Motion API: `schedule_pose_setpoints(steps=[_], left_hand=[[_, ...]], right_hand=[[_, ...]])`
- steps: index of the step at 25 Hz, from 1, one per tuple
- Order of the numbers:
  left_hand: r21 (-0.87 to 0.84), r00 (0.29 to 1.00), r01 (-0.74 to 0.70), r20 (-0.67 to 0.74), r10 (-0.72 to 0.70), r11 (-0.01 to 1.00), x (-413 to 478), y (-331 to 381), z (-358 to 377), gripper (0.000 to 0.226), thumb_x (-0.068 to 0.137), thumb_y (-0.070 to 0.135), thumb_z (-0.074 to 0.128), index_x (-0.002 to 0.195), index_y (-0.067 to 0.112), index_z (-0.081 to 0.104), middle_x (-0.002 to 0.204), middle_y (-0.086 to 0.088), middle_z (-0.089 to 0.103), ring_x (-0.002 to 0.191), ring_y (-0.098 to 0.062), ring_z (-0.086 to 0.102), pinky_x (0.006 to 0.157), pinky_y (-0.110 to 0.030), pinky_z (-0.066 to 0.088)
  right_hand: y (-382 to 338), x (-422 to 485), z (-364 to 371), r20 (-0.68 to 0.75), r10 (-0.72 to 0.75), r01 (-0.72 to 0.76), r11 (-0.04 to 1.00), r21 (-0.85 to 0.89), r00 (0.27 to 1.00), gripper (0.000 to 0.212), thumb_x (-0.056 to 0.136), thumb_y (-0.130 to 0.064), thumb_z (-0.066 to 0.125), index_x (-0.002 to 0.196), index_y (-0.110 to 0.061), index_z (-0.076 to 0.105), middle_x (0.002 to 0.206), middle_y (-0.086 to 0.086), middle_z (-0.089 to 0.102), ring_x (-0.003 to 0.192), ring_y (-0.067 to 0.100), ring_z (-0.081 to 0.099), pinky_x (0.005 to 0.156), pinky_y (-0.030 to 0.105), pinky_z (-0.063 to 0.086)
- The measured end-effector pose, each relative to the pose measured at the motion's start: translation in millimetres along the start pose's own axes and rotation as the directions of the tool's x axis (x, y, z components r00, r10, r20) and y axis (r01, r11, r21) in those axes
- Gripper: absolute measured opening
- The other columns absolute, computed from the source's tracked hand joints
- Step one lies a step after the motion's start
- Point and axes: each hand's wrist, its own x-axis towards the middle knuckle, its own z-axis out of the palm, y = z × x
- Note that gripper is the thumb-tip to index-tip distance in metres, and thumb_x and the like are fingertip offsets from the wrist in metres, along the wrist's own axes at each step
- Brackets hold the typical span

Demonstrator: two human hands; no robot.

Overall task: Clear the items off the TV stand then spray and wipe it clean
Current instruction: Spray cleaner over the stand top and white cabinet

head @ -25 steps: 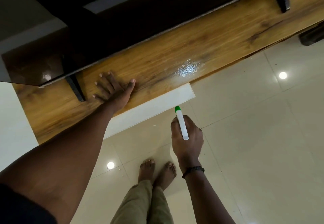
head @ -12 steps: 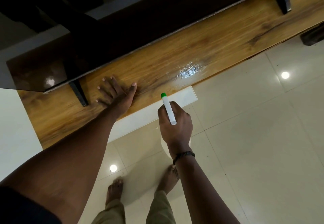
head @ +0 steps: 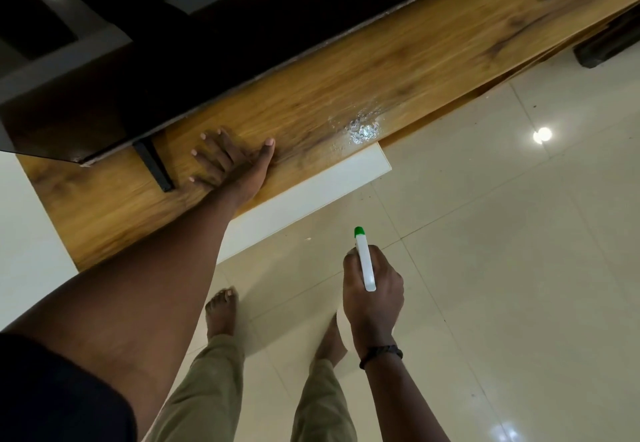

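The right hand [head: 374,298] is curled round a white spray bottle [head: 364,261], whose green nozzle points away from the knuckles toward the wooden TV stand [head: 398,71]. The bottle hangs over the tiled floor [head: 502,251], apart from the stand's front edge. Ahead of the nozzle, a glistening wet patch [head: 363,130] sits near that edge and is the only damp area in view. Off to the left of the grip, the left hand [head: 228,164] lies flat on the wood with fingers spread, holding nothing, just beside the TV's black foot [head: 154,166]. The step in hand looks like spraying. To do it well, the person should bring the nozzle over the wood before squeezing, so the mist lands on the top rather than on the tiles. The aim should go to the dry stretches on either side of the patch, not where liquid already pools. Keeping the jet low and away from the dark TV [head: 207,43] beyond would spare the screen. The flat hand should lift clear of whatever stretch is sprayed. No cloth shows, so one must be fetched for wiping.
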Motion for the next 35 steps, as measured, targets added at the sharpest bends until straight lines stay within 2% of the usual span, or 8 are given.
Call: schedule_pose_setpoints(steps=[8, 11, 13, 15, 19, 24, 30, 35], left_hand=[[-0.064, 0.998, -0.06, -0.004, 0.06, 0.996, 1.3, -9.4, -0.5, 0.126, 0.066, 0.102, 0.003, 0.162, 0.022, -0.016, 0.167, -0.007, -0.03, 0.153, -0.035, -0.029, 0.116, -0.067, -0.019], [-0.057, 0.943, -0.331, -0.059, 0.328, 0.942, -15.5, -60.1, -11.4, 0.107, 0.083, 0.087, 0.014, 0.165, 0.02, 0.005, 0.172, -0.005, -0.013, 0.158, -0.031, -0.013, 0.122, -0.061, -0.008], [0.102, 0.851, -0.508, -0.095, 0.517, 0.855, -35.9, -119.1, -25.0, 0.094, 0.092, 0.077, 0.027, 0.164, 0.017, 0.015, 0.172, -0.003, -0.004, 0.159, -0.029, -0.004, 0.123, -0.057, -0.001], [0.3, 0.802, -0.529, -0.127, 0.583, 0.794, -45.7, -176.4, -43.5, 0.092, 0.094, 0.072, 0.038, 0.162, 0.012, 0.019, 0.172, -0.007, 0.003, 0.159, -0.031, 0.003, 0.124, -0.058, 0.005], [0.357, 0.889, -0.333, -0.19, 0.416, 0.873, -35.0, -258.9, -82.5, 0.109, 0.086, 0.078, 0.052, 0.162, 0.013, 0.01, 0.171, -0.011, 0.001, 0.158, -0.035, -0.001, 0.124, -0.062, 0.003], [0.307, 0.974, -0.212, -0.01, 0.226, 0.928, -4.8, -290.1, -101.1, 0.146, 0.05, 0.11, 0.026, 0.16, 0.025, -0.02, 0.168, -0.002, -0.028, 0.155, -0.028, -0.026, 0.121, -0.059, -0.013], [0.271, 0.983, -0.182, 0.083, 0.165, 0.945, -2.2, -282.8, -111.3, 0.161, 0.031, 0.114, 0.01, 0.159, 0.024, -0.025, 0.166, -0.003, -0.032, 0.155, -0.031, -0.026, 0.121, -0.06, -0.013], [0.259, 0.976, -0.205, 0.123, 0.179, 0.944, -5.7, -279.5, -116.5, 0.162, 0.027, 0.114, 0.006, 0.157, 0.024, -0.03, 0.164, -0.002, -0.037, 0.154, -0.032, -0.027, 0.121, -0.06, -0.012]], right_hand=[[-11.5, -61.4, 44.9, -0.013, 0.025, -0.024, 0.995, 0.096, 1.0, 0.021, 0.078, -0.039, 0.045, 0.061, -0.03, 0.037, 0.053, -0.006, 0.038, 0.049, 0.015, 0.031, 0.045, 0.019, 0.022], [-25.6, -81.2, 62.3, -0.028, -0.078, 0.08, 0.992, 0.093, 0.997, 0.025, 0.083, -0.039, 0.047, 0.062, -0.033, 0.036, 0.056, -0.009, 0.043, 0.05, 0.013, 0.037, 0.047, 0.016, 0.031], [-36.7, -90.1, 72.5, -0.012, -0.118, 0.119, 0.988, 0.102, 0.993, 0.025, 0.083, -0.04, 0.046, 0.061, -0.036, 0.036, 0.056, -0.011, 0.044, 0.05, 0.012, 0.038, 0.047, 0.014, 0.031], [-48.0, -92.8, 82.1, 0.03, -0.102, 0.099, 0.991, 0.093, 0.994, 0.022, 0.08, -0.042, 0.043, 0.059, -0.037, 0.039, 0.054, -0.01, 0.043, 0.05, 0.014, 0.035, 0.044, 0.017, 0.023], [-72.8, -91.8, 103.3, 0.059, -0.147, 0.144, 0.988, 0.053, 0.987, 0.023, 0.078, -0.046, 0.041, 0.059, -0.033, 0.039, 0.051, -0.006, 0.042, 0.048, 0.017, 0.031, 0.05, 0.026, 0.025], [-101.6, -77.6, 129.4, 0.018, -0.215, 0.214, 0.977, 0.02, 0.977, 0.028, 0.083, -0.044, 0.046, 0.064, -0.024, 0.043, 0.053, -0.001, 0.045, 0.051, 0.017, 0.038, 0.049, 0.027, 0.027], [-128.4, -72.9, 146.5, -0.106, -0.054, 0.062, 0.995, 0.074, 0.993, 0.026, 0.086, -0.038, 0.05, 0.071, -0.017, 0.055, 0.062, 0.005, 0.057, 0.056, 0.021, 0.057, 0.052, 0.037, 0.044], [-121.6, -82.8, 138.8, -0.17, 0.184, -0.158, 0.975, 0.154, 0.968, 0.037, 0.078, -0.042, 0.047, 0.072, -0.007, 0.056, 0.069, 0.018, 0.06, 0.064, 0.047, 0.06, 0.059, 0.054, 0.054]])
